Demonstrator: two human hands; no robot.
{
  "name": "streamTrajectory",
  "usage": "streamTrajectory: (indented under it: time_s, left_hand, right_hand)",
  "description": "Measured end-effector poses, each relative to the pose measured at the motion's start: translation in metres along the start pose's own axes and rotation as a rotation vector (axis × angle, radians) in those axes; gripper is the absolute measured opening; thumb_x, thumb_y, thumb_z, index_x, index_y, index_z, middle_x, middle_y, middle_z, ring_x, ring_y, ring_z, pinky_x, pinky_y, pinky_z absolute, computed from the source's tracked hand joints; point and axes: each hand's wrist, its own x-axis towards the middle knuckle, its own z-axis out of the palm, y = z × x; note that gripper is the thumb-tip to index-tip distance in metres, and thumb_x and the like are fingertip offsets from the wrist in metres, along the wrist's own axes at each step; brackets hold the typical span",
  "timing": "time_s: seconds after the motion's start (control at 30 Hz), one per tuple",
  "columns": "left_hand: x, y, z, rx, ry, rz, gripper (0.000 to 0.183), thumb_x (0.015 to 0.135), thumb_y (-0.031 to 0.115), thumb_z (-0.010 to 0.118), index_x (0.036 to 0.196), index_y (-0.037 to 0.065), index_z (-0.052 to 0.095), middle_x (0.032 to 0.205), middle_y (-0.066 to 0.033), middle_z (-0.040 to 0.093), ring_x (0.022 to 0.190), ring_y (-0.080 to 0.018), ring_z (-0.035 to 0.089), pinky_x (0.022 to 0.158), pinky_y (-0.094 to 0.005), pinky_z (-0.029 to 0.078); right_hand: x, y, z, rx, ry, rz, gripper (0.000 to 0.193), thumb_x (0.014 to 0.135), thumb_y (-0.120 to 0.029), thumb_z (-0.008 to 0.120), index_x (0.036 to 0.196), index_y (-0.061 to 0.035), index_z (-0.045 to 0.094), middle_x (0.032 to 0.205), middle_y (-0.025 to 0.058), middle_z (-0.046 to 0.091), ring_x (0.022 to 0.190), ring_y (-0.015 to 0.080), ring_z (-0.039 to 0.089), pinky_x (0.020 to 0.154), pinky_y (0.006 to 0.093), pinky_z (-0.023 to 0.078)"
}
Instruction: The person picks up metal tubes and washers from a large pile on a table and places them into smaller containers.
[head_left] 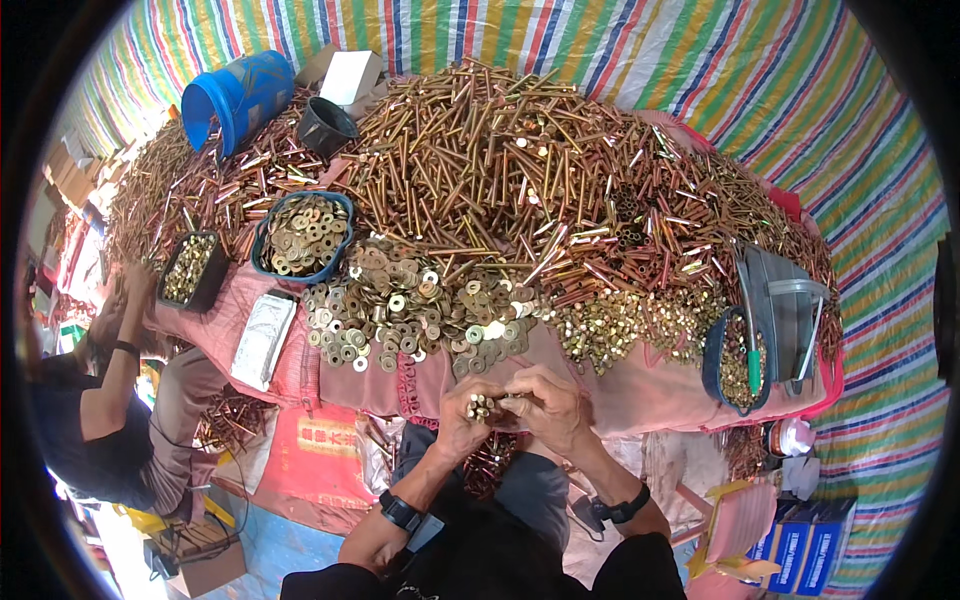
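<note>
Close to my body, at the near edge of the cloth-covered work surface, my left hand [460, 428] is closed around a bundle of golden metal rods [480, 408], their ends facing up. Beside it, my right hand [556, 412] has its fingers pinched together near the bundle; whatever they hold is too small to make out. Just beyond my hands lie a spread of flat round washers [395, 305] and, to the right, many small golden nuts [620, 328]. Behind them rises a large heap of long coppery bolts [480, 165].
Left stand a blue tub of washers [258, 268], a dark nut tray [214, 280], a silver packet [265, 342] and a tipped blue bucket [235, 100]. Right are a nut container [712, 375], a green-handled tool [754, 372] and a grey scoop [783, 310]. Another person [105, 410] works at far left.
</note>
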Motion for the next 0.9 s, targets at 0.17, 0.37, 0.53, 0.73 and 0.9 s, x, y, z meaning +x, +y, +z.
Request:
streamTrajectory:
  time_s: [0.17, 0.37, 0.53, 0.73, 0.9]
  left_hand:
    - [0.004, 0.003, -0.003, 0.019, -0.012, 0.023, 0.032, 0.075, -0.01, 0.071, 0.105, 0.0, 0.074, 0.096, -0.0122, 0.074, 0.088, -0.0277, 0.069, 0.077, -0.0379, 0.053]
    - [0.001, 0.02, 0.004, -0.326, 0.059, -0.259, 0.028, 0.089, -0.001, 0.081, 0.115, -0.001, 0.071, 0.1, -0.0118, 0.075, 0.09, -0.0216, 0.074, 0.078, -0.0342, 0.058]
    - [0.004, 0.019, 0.007, -0.224, 0.116, -0.154, 0.032, 0.091, 0.001, 0.081, 0.121, -0.001, 0.069, 0.105, -0.0111, 0.075, 0.094, -0.0203, 0.076, 0.082, -0.0329, 0.061]
    - [0.004, 0.021, 0.001, 0.02, 0.121, -0.078, 0.023, 0.089, 0.002, 0.084, 0.109, -0.002, 0.074, 0.1, -0.0111, 0.073, 0.087, -0.0201, 0.072, 0.075, -0.0338, 0.057]
    - [0.006, 0.027, 0.011, 0.075, 0.19, -0.134, 0.022, 0.086, 0.001, 0.086, 0.107, -0.001, 0.077, 0.094, -0.0098, 0.072, 0.081, -0.019, 0.069, 0.073, -0.0322, 0.055]
  right_hand:
    - [-0.001, 0.005, 0.002, 0.049, 0.007, 0.018, 0.031, 0.088, -0.019, 0.088, 0.102, -0.0015, 0.068, 0.097, 0.0097, 0.075, 0.079, 0.0181, 0.073, 0.07, 0.032, 0.06]
    - [-0.011, 0.013, 0.009, 0.191, 0.099, 0.302, 0.024, 0.094, -0.013, 0.082, 0.107, 0.0013, 0.069, 0.099, 0.0078, 0.075, 0.084, 0.0114, 0.07, 0.075, 0.0269, 0.058]
    - [-0.011, 0.028, 0.001, 0.39, 0.106, 0.533, 0.025, 0.097, -0.012, 0.08, 0.111, 0.0041, 0.069, 0.092, 0.0068, 0.074, 0.077, 0.0108, 0.07, 0.067, 0.0266, 0.059]
    - [0.01, 0.037, -0.011, 0.048, -0.196, 0.458, 0.022, 0.102, -0.02, 0.072, 0.109, 0.0007, 0.076, 0.086, 0.0079, 0.076, 0.073, 0.0112, 0.068, 0.064, 0.0286, 0.055]
    - [0.074, 0.063, 0.005, -0.347, 0.038, 0.149, 0.018, 0.094, -0.016, 0.076, 0.105, -0.0013, 0.077, 0.092, 0.0163, 0.074, 0.082, 0.0255, 0.072, 0.072, 0.0375, 0.055]
